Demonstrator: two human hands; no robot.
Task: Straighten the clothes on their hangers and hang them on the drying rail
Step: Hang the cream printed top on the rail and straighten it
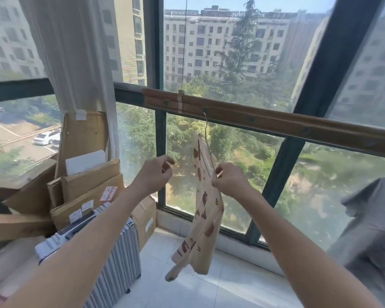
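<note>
A cream garment with brown prints (201,210) hangs edge-on from a thin wire hanger (207,138), whose hook sits in a hole of the brown drying rail (265,121). My right hand (229,181) pinches the garment's edge near the hanger shoulder. To the left of the garment, my left hand (157,175) hovers with loosely curled fingers and holds nothing. A grey garment (369,223) hangs at the right edge of the view.
Cardboard boxes (87,185) and a silver ribbed suitcase (118,258) are stacked at the left by the window. A white curtain (76,63) hangs above them. Dark window frames (159,130) stand behind the rail. White floor tiles (209,292) lie below.
</note>
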